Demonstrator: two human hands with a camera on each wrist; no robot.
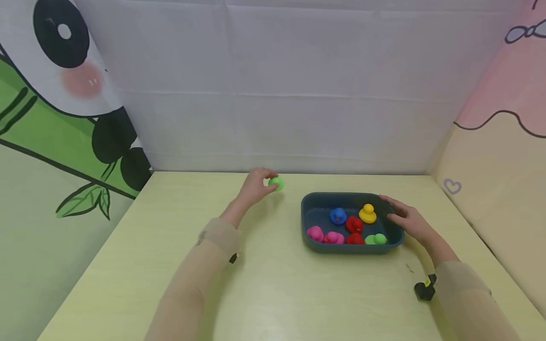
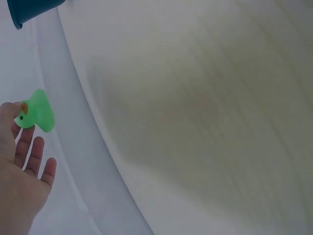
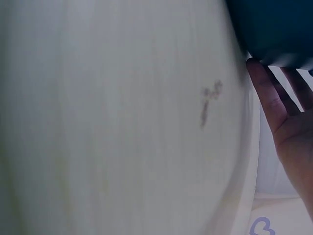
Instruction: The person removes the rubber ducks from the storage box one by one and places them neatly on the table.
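My left hand [image 1: 257, 184] is raised near the back edge of the table. Its thumb and fingertips pinch a light green rubber duck [image 2: 39, 112], which has a black eye and an orange bill. At the right, a dark blue-green plastic tub [image 1: 317, 200] stands on the table. My right hand [image 1: 407, 219] holds the tub's right end at the rim, the thumb over the edge and the fingers along the outer wall. In the right wrist view these fingers [image 3: 266, 93] touch the tub; the thumb is out of sight there.
Several rubber ducks lie in the tub: a blue duck [image 1: 338, 216], a yellow duck [image 1: 368, 214], two red, two pink and a green duck [image 1: 376, 239]. A white sheet [image 1: 277, 118] hangs behind the pale wooden table [image 1: 273, 284]. Cartoon-printed panels [image 1: 503, 180] border both sides.
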